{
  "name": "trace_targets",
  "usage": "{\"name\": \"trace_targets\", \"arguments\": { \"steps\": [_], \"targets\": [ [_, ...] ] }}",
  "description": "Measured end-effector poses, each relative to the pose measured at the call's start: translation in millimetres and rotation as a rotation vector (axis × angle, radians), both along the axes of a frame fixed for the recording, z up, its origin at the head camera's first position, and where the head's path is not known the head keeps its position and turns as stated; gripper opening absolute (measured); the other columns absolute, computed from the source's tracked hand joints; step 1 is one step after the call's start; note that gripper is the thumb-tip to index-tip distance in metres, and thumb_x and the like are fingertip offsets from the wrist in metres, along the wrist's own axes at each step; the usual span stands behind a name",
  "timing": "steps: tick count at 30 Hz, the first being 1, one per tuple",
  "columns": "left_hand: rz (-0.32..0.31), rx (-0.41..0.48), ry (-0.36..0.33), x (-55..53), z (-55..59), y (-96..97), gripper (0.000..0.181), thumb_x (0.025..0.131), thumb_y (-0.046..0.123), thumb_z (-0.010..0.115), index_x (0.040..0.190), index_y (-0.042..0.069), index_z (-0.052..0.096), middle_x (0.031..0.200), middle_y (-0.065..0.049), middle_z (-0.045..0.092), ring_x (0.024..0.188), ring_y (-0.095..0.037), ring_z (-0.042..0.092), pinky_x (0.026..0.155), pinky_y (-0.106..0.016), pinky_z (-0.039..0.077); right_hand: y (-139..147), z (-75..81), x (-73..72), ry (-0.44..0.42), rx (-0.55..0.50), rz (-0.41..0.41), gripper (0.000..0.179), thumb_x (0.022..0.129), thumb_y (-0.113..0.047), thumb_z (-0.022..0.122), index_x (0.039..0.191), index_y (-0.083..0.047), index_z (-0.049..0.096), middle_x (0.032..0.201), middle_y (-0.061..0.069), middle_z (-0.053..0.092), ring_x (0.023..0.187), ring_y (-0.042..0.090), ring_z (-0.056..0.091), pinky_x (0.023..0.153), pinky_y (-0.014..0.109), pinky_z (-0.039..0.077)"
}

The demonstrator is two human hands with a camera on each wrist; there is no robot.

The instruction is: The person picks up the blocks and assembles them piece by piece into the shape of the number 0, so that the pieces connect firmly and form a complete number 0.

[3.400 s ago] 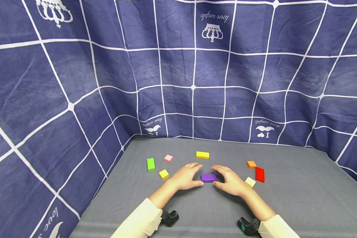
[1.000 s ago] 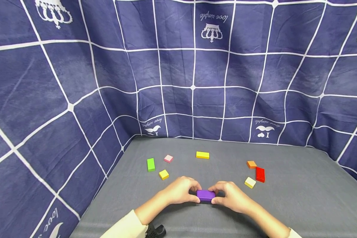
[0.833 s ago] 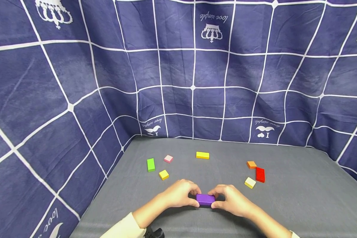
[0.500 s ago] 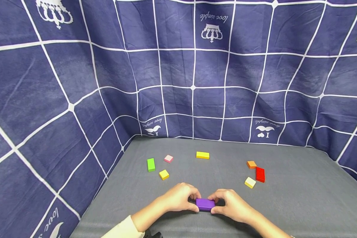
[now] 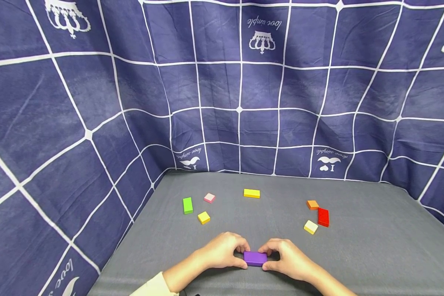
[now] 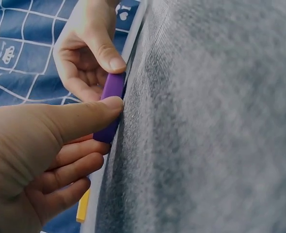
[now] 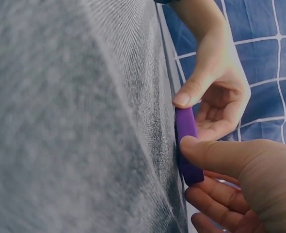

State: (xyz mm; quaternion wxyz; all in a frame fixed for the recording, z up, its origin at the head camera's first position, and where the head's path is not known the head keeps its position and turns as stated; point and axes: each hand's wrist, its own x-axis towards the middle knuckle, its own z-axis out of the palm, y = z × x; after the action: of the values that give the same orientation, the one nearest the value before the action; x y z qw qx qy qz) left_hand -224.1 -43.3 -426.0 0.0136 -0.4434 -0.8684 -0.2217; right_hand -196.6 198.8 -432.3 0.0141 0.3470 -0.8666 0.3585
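A purple rectangular block (image 5: 255, 258) lies near the front of the grey cloth-covered table (image 5: 355, 255). My left hand (image 5: 223, 250) pinches its left end between thumb and fingers. At the right end, my right hand (image 5: 286, 259) pinches it the same way. In the left wrist view the purple block (image 6: 113, 87) sits low against the grey cloth, with the left thumb on its near face. The right wrist view shows the purple block (image 7: 186, 124) between both thumbs and the fingers behind. Whether it touches the cloth all along its underside is hard to tell.
Farther left lie a green block (image 5: 188, 205), a pink block (image 5: 209, 198) and a small yellow block (image 5: 204, 218). A long yellow block (image 5: 251, 193) is at the back middle. Orange (image 5: 312, 205), red (image 5: 323, 217) and cream (image 5: 311, 227) blocks lie right. A blue checked curtain (image 5: 259, 90) borders the table.
Both hands, earlier apart around the purple block, have closed on its ends. The block and hands have moved toward the table's front edge. The other blocks have stayed put.
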Motion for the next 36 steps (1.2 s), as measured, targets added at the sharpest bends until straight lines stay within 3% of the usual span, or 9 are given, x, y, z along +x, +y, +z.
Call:
{"name": "trace_targets", "arguments": {
  "steps": [6, 19, 27, 36],
  "targets": [
    [0.0, -0.003, 0.024, -0.5, -3.4, 0.6, 0.029, 0.071, 0.028, 0.087, 0.091, 0.016, 0.07, 0.082, 0.014, 0.061, 0.076, 0.007, 0.053, 0.07, -0.006, 0.039, -0.2, -3.4, -0.4, -0.008, -0.004, -0.006, 0.025, 0.075, -0.018, 0.084, 0.097, -0.014, 0.071, 0.089, -0.014, 0.062, 0.081, 0.002, 0.056, 0.07, 0.025, 0.049],
    [-0.01, 0.036, -0.016, -1.6, -6.5, 0.4, 0.027, 0.071, 0.025, 0.087, 0.089, 0.015, 0.069, 0.083, 0.013, 0.06, 0.075, 0.006, 0.053, 0.069, -0.005, 0.039, 1.1, -6.9, -0.9, 0.01, -0.031, 0.018, 0.025, 0.076, -0.017, 0.083, 0.097, -0.017, 0.069, 0.087, -0.016, 0.06, 0.08, 0.002, 0.054, 0.067, 0.024, 0.047],
    [-0.028, 0.068, -0.032, -3.9, -7.1, 0.3, 0.026, 0.071, 0.022, 0.087, 0.088, 0.015, 0.069, 0.083, 0.013, 0.059, 0.075, 0.007, 0.052, 0.069, -0.006, 0.04, 6.8, -4.4, -4.4, 0.052, -0.034, 0.069, 0.031, 0.075, -0.021, 0.083, 0.102, -0.014, 0.068, 0.094, -0.012, 0.062, 0.084, 0.005, 0.057, 0.069, 0.025, 0.048],
    [-0.023, 0.069, -0.051, -4.5, -10.4, 0.4, 0.027, 0.071, 0.022, 0.087, 0.09, 0.015, 0.069, 0.083, 0.014, 0.059, 0.076, 0.007, 0.053, 0.069, -0.005, 0.04, 28.6, 2.9, -15.2, 0.0, -0.022, -0.022, 0.031, 0.077, -0.022, 0.082, 0.102, -0.009, 0.068, 0.094, -0.004, 0.066, 0.083, 0.01, 0.059, 0.07, 0.028, 0.048]
  ]
}}
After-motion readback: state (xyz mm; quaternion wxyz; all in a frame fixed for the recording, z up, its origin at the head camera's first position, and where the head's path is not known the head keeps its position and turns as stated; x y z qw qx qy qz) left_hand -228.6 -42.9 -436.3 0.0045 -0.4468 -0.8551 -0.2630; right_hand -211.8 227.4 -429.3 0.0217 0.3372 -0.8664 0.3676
